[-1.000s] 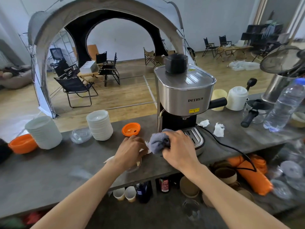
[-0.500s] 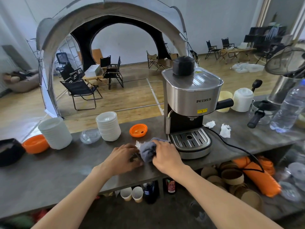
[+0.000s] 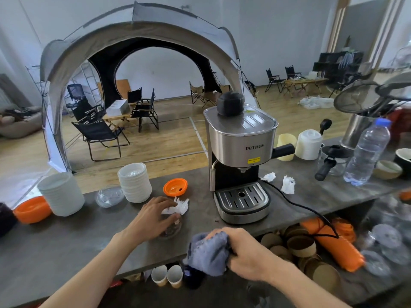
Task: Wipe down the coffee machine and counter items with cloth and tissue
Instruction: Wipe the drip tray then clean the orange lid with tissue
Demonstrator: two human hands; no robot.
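A steel and black coffee machine (image 3: 241,152) stands on the grey counter (image 3: 66,241), its drip tray facing me. My right hand (image 3: 246,252) grips a bunched blue-grey cloth (image 3: 208,254) at the counter's front edge, in front of the machine and off its tray. My left hand (image 3: 153,216) rests left of the machine, fingers on a crumpled white tissue (image 3: 178,207) over a small clear dish (image 3: 170,230). Two more crumpled tissues (image 3: 288,185) lie right of the machine.
An orange lid (image 3: 175,187), stacks of white lids (image 3: 135,182), a clear bowl (image 3: 109,196) and an orange bowl (image 3: 32,208) sit to the left. A black cord (image 3: 300,206) runs right. A water bottle (image 3: 367,152), portafilter (image 3: 325,166) and cups stand right.
My right hand has pulled the cloth off the drip tray, toward me to the counter's front edge. My left hand has stayed near the tissue and dish.
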